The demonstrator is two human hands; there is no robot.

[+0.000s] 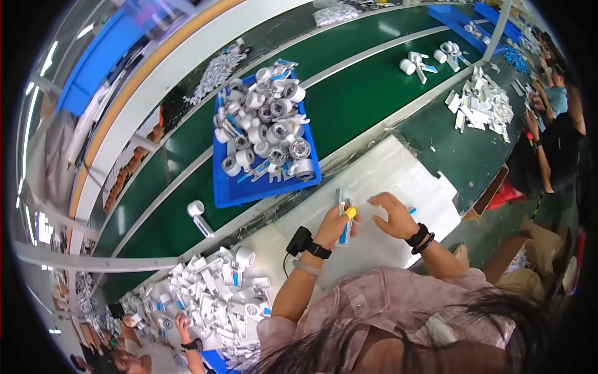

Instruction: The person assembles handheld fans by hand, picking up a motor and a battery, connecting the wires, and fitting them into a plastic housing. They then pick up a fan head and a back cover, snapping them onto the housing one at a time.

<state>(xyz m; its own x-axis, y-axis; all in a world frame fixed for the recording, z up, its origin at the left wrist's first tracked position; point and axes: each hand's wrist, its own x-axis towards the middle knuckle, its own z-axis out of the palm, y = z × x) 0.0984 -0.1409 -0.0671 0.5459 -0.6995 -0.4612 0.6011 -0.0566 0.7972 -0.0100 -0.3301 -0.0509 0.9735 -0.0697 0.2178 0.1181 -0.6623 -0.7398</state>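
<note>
My left hand [335, 228] is closed around a slim white and blue plastic part [344, 233], held over the pale work sheet [380, 174]. Something yellow [351, 212] covers the tip of its thumb. To the right, my right hand [393, 217] hovers with thumb and fingers spread and nothing in it. Just beyond its fingers is a small blue piece [412, 210] on the sheet. I wear black bands on both wrists, and a black box with a cable is strapped to the left one.
A blue tray [227, 198] heaped with round-headed white parts sits ahead on the green conveyor [355, 87]. One similar white part [198, 218] lies left of it. A pile of white pieces [215, 287] spreads at left, near a co-worker's hand [182, 327]. More white pieces [483, 106] lie far right.
</note>
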